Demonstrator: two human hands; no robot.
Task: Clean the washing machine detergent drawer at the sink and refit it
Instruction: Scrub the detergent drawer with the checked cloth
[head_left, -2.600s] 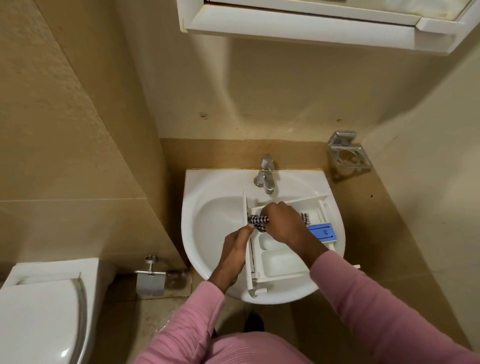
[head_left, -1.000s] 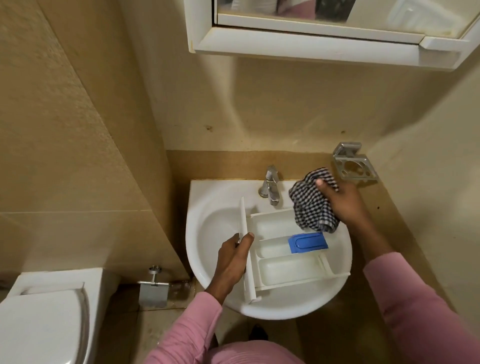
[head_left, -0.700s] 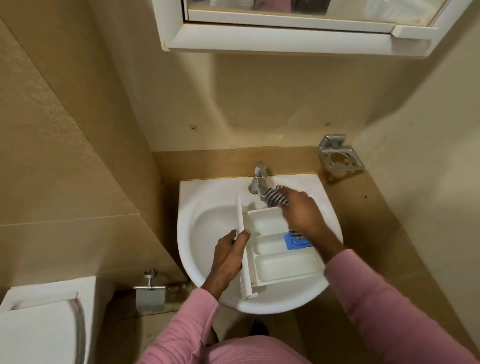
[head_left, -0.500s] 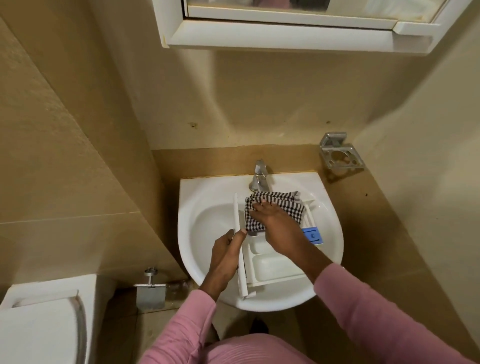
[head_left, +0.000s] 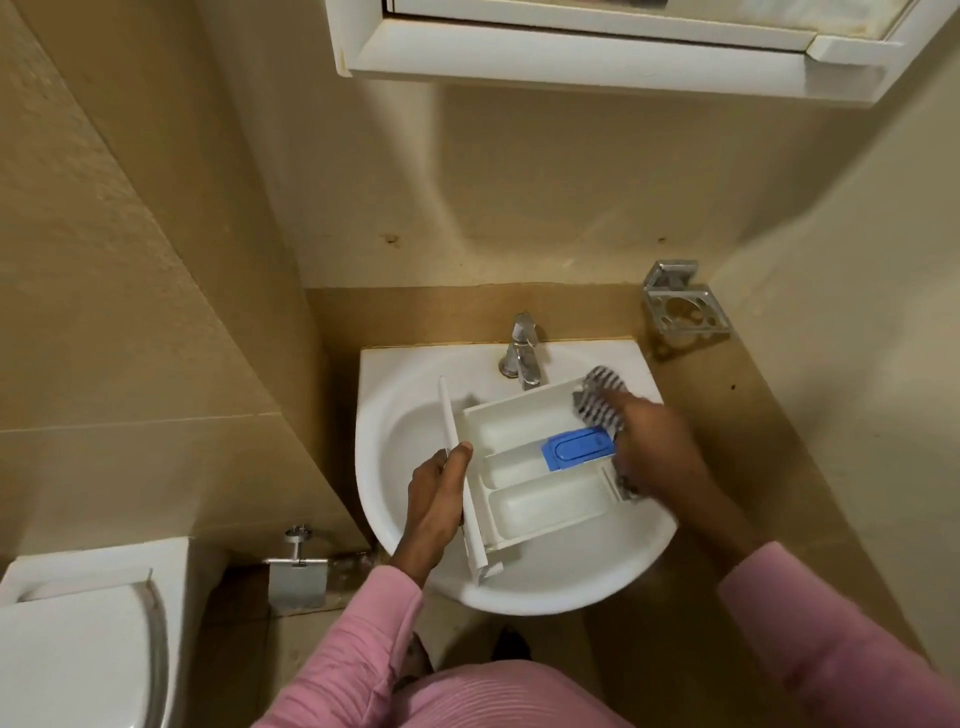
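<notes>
A white detergent drawer (head_left: 540, 504) with three compartments and a blue insert (head_left: 576, 447) lies across the white sink (head_left: 395, 436), its front panel to the left. My left hand (head_left: 434, 499) grips that front panel. My right hand (head_left: 652, 441), blurred by motion, holds a black-and-white checked cloth (head_left: 600, 397) against the drawer's right end. Part of the cloth is hidden under the hand.
A chrome tap (head_left: 522, 353) stands at the back of the sink, just behind the drawer. A metal holder (head_left: 683, 306) is fixed to the wall at the right. A toilet (head_left: 78, 644) sits at the lower left, and a white cabinet (head_left: 613, 57) hangs overhead.
My right hand has carried the cloth from the drawer's back compartment over to its right end. The blue insert is uncovered again. My left hand keeps its grip on the front panel.
</notes>
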